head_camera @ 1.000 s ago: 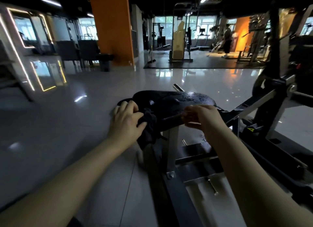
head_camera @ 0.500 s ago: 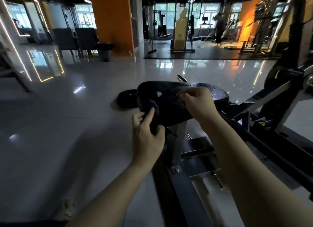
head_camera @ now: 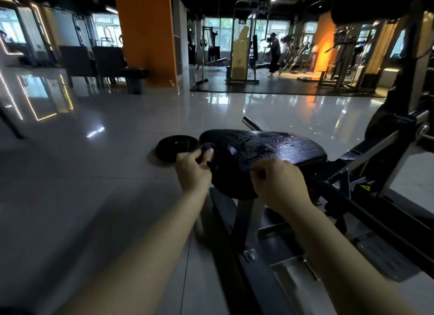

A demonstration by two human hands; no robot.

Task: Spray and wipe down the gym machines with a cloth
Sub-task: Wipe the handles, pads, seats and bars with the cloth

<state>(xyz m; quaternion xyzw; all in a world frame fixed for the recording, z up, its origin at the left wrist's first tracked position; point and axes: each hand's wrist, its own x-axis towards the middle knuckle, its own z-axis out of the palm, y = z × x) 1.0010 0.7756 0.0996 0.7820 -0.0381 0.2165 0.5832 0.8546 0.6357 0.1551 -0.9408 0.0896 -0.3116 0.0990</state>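
Droplets are the thing to watch. The seat pad (head_camera: 277,148) is beaded with spray across its top, mostly from 12 to 3 o'clock, and the cloth (head_camera: 207,149) is nowhere near that part. It's bunched up at the pad's 9 o'clock edge, gripped in the left hand (head_camera: 193,171). The right hand (head_camera: 278,185) sits at the 6 o'clock edge with its fingers curled in. I honestly can't tell if it's pinching a corner of the cloth or just the pad's lip, since it's all black on black.

What I'd guess could go wrong:

- With the cloth wadded that small, a pass probably pushes liquid around instead of lifting it, so streaks get left on the far side.
- Anything swept over the edge drips onto the glossy tile floor (head_camera: 98,178), which looks slippery enough already.
- The weight plate (head_camera: 176,148) lies flat on the floor just off the pad at 9 o'clock, so it's an easy thing to step on while shuffling round.
- A long swipe toward 12 o'clock runs knuckles into the steel peg (head_camera: 250,123) poking out behind the pad.
- Dark cloth on a dark pad in dim light makes missed patches hard to spot.

No spray bottle in view, so re-wetting means reaching off somewhere.
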